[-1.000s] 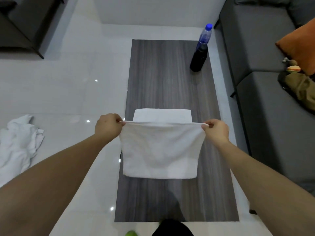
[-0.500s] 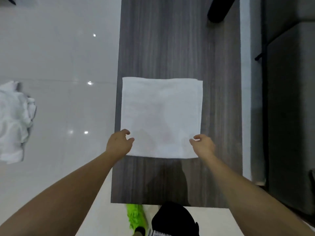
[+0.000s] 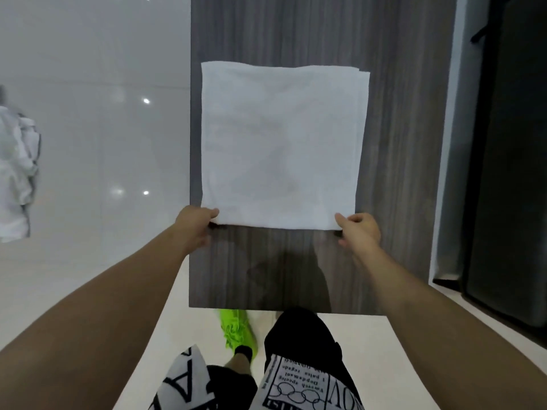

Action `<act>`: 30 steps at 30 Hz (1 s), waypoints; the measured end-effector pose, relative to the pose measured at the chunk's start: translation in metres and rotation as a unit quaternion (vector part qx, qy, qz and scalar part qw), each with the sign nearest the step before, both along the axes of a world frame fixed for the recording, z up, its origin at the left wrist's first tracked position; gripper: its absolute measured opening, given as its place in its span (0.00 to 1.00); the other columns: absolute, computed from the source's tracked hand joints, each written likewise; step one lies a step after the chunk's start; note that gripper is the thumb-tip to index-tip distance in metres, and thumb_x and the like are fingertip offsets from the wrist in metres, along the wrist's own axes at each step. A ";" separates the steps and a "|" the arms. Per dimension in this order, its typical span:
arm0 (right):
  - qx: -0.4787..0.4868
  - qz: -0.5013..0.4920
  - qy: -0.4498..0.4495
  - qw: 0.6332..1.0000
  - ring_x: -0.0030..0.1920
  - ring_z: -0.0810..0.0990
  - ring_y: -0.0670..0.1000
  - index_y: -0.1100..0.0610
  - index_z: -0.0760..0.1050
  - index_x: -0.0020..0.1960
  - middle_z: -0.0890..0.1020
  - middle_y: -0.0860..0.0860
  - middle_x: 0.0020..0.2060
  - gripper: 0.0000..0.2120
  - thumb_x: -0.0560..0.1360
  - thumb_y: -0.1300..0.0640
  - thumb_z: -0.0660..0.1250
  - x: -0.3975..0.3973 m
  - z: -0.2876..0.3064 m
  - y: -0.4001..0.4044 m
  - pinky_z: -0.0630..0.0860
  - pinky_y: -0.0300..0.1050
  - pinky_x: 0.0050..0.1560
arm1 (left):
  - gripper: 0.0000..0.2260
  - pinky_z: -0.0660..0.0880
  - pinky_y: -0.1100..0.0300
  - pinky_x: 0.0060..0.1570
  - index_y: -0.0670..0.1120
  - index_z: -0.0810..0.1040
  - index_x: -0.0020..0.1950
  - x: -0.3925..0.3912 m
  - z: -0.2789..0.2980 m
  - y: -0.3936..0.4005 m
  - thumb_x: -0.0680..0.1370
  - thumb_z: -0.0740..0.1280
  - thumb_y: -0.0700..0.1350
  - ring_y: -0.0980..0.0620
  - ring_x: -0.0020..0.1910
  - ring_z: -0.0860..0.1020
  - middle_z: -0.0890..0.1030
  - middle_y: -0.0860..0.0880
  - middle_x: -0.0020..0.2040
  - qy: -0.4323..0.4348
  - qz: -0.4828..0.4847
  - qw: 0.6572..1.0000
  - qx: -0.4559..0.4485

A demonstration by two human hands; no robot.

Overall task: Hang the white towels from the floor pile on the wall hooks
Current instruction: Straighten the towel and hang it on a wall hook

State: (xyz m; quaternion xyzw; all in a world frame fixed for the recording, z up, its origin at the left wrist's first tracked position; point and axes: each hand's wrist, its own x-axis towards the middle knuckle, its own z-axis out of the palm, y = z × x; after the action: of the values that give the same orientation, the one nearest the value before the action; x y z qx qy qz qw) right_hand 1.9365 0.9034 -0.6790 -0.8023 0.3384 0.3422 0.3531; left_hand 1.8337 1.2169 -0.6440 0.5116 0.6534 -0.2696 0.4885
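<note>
A folded white towel [image 3: 281, 143] lies flat on a dark wood-grain worktop [image 3: 399, 143], its near corners at the hands, left hand [image 3: 195, 224] and right hand [image 3: 359, 230]. Well to the left of the left hand, a crumpled pile of white towels [image 3: 14, 173] sits on the glossy pale tiled floor [image 3: 103, 128].

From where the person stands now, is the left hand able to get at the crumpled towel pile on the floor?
Probably not without stepping over. The left hand pinches a near corner of the folded towel on the table, while the towel pile lies far left across open floor; nothing blocks the way.
</note>
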 end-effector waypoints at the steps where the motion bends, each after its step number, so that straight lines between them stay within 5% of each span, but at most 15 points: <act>1: 0.004 -0.012 -0.001 1.000 0.43 0.80 0.49 0.56 0.73 0.58 0.78 0.49 0.46 0.19 0.72 0.50 0.75 0.000 0.002 0.000 0.83 0.56 0.49 | 0.18 0.79 0.45 0.52 0.41 0.72 0.64 0.000 0.002 0.001 0.78 0.70 0.46 0.46 0.47 0.76 0.76 0.43 0.53 0.003 0.023 1.000 -0.021; 5: 0.052 -0.028 0.028 0.998 0.45 0.81 0.50 0.57 0.74 0.58 0.81 0.53 0.53 0.16 0.75 0.54 0.73 -0.002 0.004 -0.004 0.82 0.50 0.45 | 0.13 0.79 0.45 0.53 0.42 0.73 0.60 -0.007 0.000 -0.002 0.80 0.68 0.47 0.45 0.45 0.78 0.77 0.42 0.55 -0.005 0.031 0.998 -0.049; 9: 0.097 -0.081 0.040 0.991 0.47 0.81 0.54 0.58 0.73 0.60 0.80 0.56 0.53 0.16 0.76 0.54 0.72 -0.016 0.010 -0.004 0.82 0.55 0.48 | 0.12 0.80 0.45 0.51 0.42 0.73 0.60 -0.023 -0.005 -0.012 0.80 0.68 0.45 0.42 0.46 0.80 0.80 0.40 0.53 -0.064 0.023 0.998 0.008; 13: 0.151 -0.116 0.010 0.982 0.31 0.80 0.54 0.63 0.74 0.51 0.81 0.60 0.43 0.09 0.76 0.60 0.71 -0.039 0.045 0.003 0.82 0.48 0.32 | 0.11 0.82 0.48 0.46 0.38 0.75 0.56 -0.038 0.027 -0.011 0.78 0.70 0.43 0.42 0.44 0.84 0.81 0.38 0.49 -0.126 0.058 0.989 0.042; 15: 0.157 -0.138 -0.025 0.978 0.27 0.78 0.54 0.63 0.74 0.45 0.81 0.62 0.39 0.04 0.74 0.66 0.69 -0.046 0.073 0.002 0.80 0.45 0.27 | 0.05 0.83 0.49 0.41 0.38 0.75 0.49 -0.042 0.057 -0.003 0.76 0.69 0.38 0.41 0.42 0.84 0.81 0.36 0.47 -0.158 0.070 0.983 0.054; 19: 0.204 -0.168 -0.079 0.961 0.24 0.75 0.52 0.66 0.75 0.51 0.78 0.61 0.35 0.08 0.72 0.69 0.66 -0.056 0.147 0.007 0.76 0.41 0.24 | 0.03 0.80 0.58 0.28 0.37 0.74 0.43 -0.055 0.129 0.027 0.73 0.68 0.33 0.43 0.38 0.83 0.81 0.37 0.44 -0.238 0.077 0.963 0.103; 25: 0.309 -0.203 -0.186 0.910 0.25 0.71 0.51 0.64 0.72 0.52 0.74 0.59 0.32 0.09 0.73 0.70 0.63 -0.079 0.291 0.039 0.75 0.39 0.23 | 0.05 0.82 0.56 0.34 0.35 0.75 0.47 -0.087 0.266 0.056 0.72 0.68 0.33 0.44 0.33 0.84 0.82 0.36 0.46 -0.371 0.117 0.910 0.141; 30: 0.388 -0.153 -0.274 0.867 0.28 0.73 0.53 0.60 0.72 0.50 0.75 0.59 0.36 0.10 0.74 0.72 0.61 -0.084 0.413 0.087 0.76 0.43 0.28 | 0.13 0.82 0.52 0.35 0.38 0.75 0.57 -0.118 0.390 0.091 0.73 0.66 0.30 0.39 0.44 0.83 0.77 0.36 0.53 -0.460 0.157 0.852 0.195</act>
State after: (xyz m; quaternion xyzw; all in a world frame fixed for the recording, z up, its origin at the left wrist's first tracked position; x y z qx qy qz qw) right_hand 1.8522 0.9903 -0.2662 -0.6003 0.1869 0.1538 0.7623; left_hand 1.7161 1.3075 -0.2539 0.5528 0.4647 0.2101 0.6591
